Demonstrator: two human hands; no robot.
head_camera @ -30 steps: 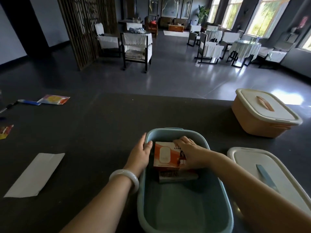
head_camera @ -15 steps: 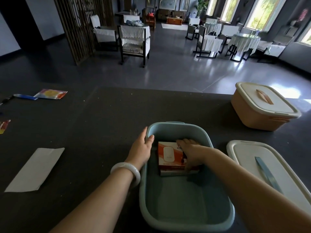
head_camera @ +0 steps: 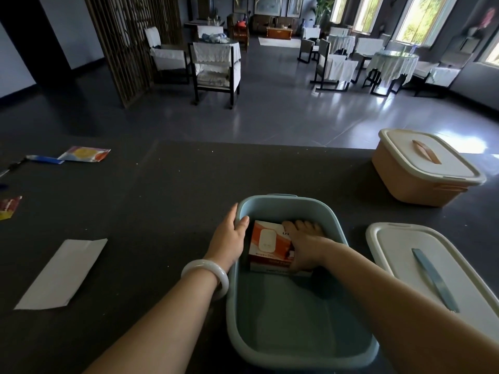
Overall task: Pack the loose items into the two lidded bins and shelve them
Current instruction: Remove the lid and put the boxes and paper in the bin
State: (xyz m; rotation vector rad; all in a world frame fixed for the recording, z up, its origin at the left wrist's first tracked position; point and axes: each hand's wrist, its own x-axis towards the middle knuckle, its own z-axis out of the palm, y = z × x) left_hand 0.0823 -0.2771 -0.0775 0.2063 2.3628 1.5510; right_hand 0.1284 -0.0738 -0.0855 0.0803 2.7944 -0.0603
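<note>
Grips the left rim of the blue bin [head_camera: 291,319] with the left hand [head_camera: 228,240], thumb hooked inside the wall and fingers down the outside, a pale bracelet [head_camera: 208,273] on that wrist. Reaches into the bin with the right hand [head_camera: 306,247] and holds an orange-and-white box [head_camera: 266,242] there, fingers curled over its far right edge, thumb low on its near side. Box lying flat on the bin's floor at its far end, nearer the left wall. Bin itself open, at the middle of the near edge of the dark table [head_camera: 162,198]. Just to its right and apart from it, a white lid [head_camera: 405,260] lying flat, blue handle on top, running out toward the near right corner. By the far right corner, an orange bin [head_camera: 405,187], closed under its own pale cover [head_camera: 421,160] with an orange handle. Toward the left, a sheet of paper [head_camera: 64,273] lying flat, well apart from the bins. Near the far left corner, a colourful packet [head_camera: 85,153] with a blue pen [head_camera: 44,159] just beside it; at the left edge, a red-and-yellow wrapper [head_camera: 9,206], partly cut off.
</note>
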